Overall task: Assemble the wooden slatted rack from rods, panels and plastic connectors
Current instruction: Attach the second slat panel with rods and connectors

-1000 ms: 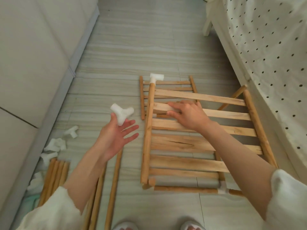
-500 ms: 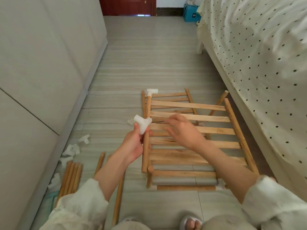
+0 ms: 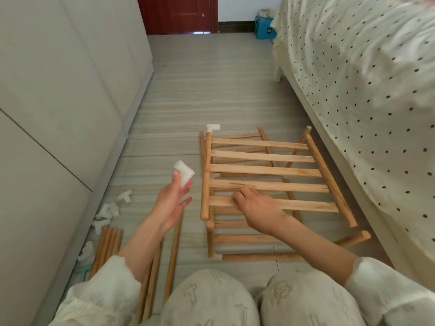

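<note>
A wooden slatted panel (image 3: 270,158) lies on top of other slatted panels on the floor, tilted slightly up at its near end. A white plastic connector (image 3: 213,127) caps the far end of its left rod. My right hand (image 3: 255,205) grips the nearest slat, fingers curled over its edge. My left hand (image 3: 173,201) is raised left of the panel, palm up, pinching a white plastic connector (image 3: 184,174) between thumb and fingertips. Loose wooden rods (image 3: 173,250) lie on the floor beneath my left forearm.
A bundle of rods (image 3: 107,245) and several white connectors (image 3: 108,210) lie along the wardrobe (image 3: 58,102) on the left. A bed with a dotted cover (image 3: 364,90) borders the right. My knees (image 3: 256,300) fill the bottom. Bare floor stretches toward a red door (image 3: 179,14).
The view has tilted up and back. My right hand slid from a far slat to the nearest slat. My left hand, still holding the connector, moved left, away from the panel's left rod.
</note>
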Tool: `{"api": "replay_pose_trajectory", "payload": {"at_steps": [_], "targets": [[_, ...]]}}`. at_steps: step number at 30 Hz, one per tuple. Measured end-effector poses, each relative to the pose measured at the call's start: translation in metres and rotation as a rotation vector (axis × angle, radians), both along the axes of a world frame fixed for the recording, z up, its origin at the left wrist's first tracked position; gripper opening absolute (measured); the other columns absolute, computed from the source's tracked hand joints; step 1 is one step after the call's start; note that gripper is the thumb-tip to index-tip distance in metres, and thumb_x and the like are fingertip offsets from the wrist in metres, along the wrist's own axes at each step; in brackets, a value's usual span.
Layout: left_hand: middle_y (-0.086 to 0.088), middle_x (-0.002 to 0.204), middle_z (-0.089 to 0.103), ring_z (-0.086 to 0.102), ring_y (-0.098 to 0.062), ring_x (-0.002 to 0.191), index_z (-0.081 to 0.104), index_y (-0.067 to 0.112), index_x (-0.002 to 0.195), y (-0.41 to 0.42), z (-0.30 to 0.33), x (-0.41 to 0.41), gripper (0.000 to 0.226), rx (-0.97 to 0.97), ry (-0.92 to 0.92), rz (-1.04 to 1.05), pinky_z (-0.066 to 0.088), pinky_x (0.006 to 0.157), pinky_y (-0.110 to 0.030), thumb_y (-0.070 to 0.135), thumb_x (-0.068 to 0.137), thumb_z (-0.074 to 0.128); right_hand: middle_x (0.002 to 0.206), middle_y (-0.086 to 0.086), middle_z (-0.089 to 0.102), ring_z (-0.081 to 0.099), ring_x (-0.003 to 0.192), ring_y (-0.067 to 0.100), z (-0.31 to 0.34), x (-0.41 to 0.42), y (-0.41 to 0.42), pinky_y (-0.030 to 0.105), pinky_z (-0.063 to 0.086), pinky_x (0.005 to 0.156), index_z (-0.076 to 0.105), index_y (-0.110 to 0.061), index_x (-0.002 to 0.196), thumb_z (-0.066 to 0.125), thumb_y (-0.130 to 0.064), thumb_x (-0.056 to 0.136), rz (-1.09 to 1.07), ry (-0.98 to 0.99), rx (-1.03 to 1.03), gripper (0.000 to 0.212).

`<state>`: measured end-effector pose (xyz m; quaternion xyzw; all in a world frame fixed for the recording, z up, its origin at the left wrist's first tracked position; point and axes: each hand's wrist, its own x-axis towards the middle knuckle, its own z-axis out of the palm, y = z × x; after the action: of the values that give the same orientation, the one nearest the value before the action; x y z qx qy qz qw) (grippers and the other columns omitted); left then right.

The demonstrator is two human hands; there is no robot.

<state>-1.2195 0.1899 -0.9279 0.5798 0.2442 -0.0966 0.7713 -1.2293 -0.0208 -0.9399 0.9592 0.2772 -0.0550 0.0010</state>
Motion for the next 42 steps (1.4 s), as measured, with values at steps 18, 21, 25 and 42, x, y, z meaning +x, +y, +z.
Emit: {"api": "replay_pose_trajectory", "payload": {"at_steps": [18,21,25,42], "targets": [[-0.003,0.097,0.068,0.065,-0.016,0.085,0.051,0.008,0.084,0.007,0.018,-0.077,0.018,0.390,-0.199,-0.217,0.055,0.071,-0.028,0.017,0.086,0.067,0.122,0.016,0.050,0.050,0.113,0.034,0.030,0.014,0.003,0.041,0.042,0.094,0.043,-0.012,0.135,0.042,-0.018,0.099,-0.079,0.201,0.077,0.037],[-0.005,0.084,0.068,0.058,-0.004,0.064,0.048,0.010,0.083,0.006,0.013,-0.086,0.023,0.488,-0.202,-0.212,0.046,0.062,-0.025,0.020,0.084,0.070,0.125,0.015,0.050,0.049,0.115,0.034,0.030,0.014,0.003,0.042,0.041,0.096,0.043,-0.014,0.137,0.043,-0.018,0.098,-0.090,0.204,0.105,0.039],[-0.007,0.087,0.066,0.056,-0.011,0.059,0.049,0.010,0.092,0.003,0.006,-0.094,0.030,0.483,-0.188,-0.140,0.049,0.062,-0.029,0.024,0.080,0.073,0.129,0.015,0.049,0.048,0.118,0.033,0.029,0.016,0.004,0.042,0.040,0.099,0.041,-0.015,0.140,0.044,-0.017,0.098,-0.094,0.197,0.132,0.042],[-0.005,0.106,0.067,0.064,-0.019,0.096,0.057,0.009,0.126,-0.019,-0.007,-0.087,0.047,0.480,-0.180,-0.210,0.054,0.088,-0.037,0.008,0.080,0.071,0.119,0.013,0.052,0.052,0.109,0.030,0.032,0.019,0.001,0.040,0.042,0.095,0.050,-0.015,0.133,0.046,-0.017,0.097,-0.130,0.221,0.154,0.036]]}}
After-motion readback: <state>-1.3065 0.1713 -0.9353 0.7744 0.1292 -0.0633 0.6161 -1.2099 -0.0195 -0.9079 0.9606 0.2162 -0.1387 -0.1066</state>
